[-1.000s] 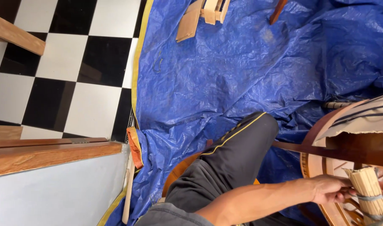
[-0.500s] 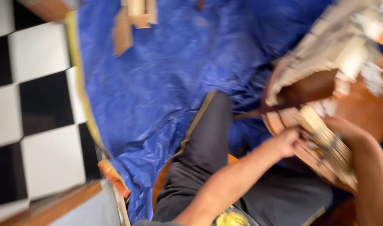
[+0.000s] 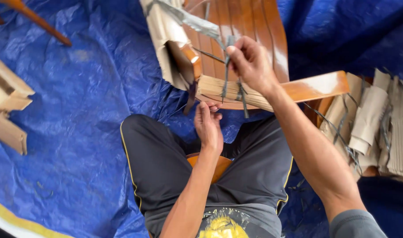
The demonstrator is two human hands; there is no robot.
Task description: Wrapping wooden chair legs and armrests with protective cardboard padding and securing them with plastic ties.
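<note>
The right hand (image 3: 253,61) is closed in a pinch on a thin grey plastic strap (image 3: 226,66) that runs down across a cardboard-wrapped bundle (image 3: 230,91), a long, ribbed, tan roll lying across the glossy wooden chair part (image 3: 250,26). The fingers curl tight round the strap, knuckles up, above the bundle's middle. A second dark strap band (image 3: 242,94) circles the roll just beside the first.

The left hand (image 3: 209,125) sits just below the bundle's near end, fingers drawn loosely together and pointing up at it; whether the fingertips touch the cardboard or grip anything cannot be told.

The chair part is reddish-brown, smooth and lacquered, with curved slats that catch the light, and a flat polished rail (image 3: 318,86) juts out to the right behind the forearm. Torn corrugated cardboard (image 3: 164,35) with grey tape hangs off its left edge, rough and folded.

To the right lies a heap of more wrapped pieces (image 3: 377,123), pale ridged cardboard bound with dark straps. The person's dark trousers (image 3: 153,163) with a yellow side stripe fill the foreground. Everything rests on a crinkled blue tarpaulin (image 3: 87,114), shiny and creased, with blocky cardboard offcuts (image 3: 5,92) at the left edge.
</note>
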